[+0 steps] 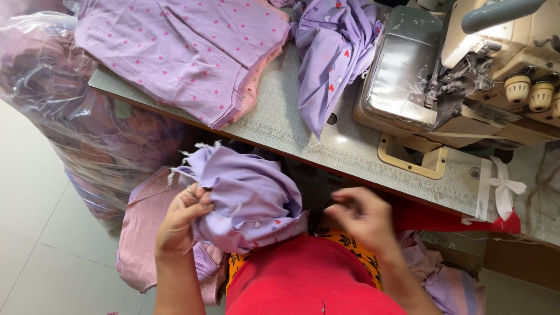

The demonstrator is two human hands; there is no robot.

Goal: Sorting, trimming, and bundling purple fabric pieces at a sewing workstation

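Observation:
My left hand (181,219) grips a bunched lilac cloth piece (248,195) with small red hearts, held over my lap in front of the table edge. Loose threads hang from the cloth's upper left corner. My right hand (359,216) hovers just right of the bundle, blurred, fingers curled with nothing clearly in them. A stack of lilac heart-print pieces (181,49) lies on the grey sewing table (280,119) at the upper left. Another crumpled lilac piece (335,49) drapes beside the sewing machine (461,70).
A clear plastic bag of pinkish cloth (70,116) stands at the left of the table. Pink and lilac pieces (143,233) rest on my lap and at the lower right (449,286). A white ribbon (504,189) is tied at the table's front edge.

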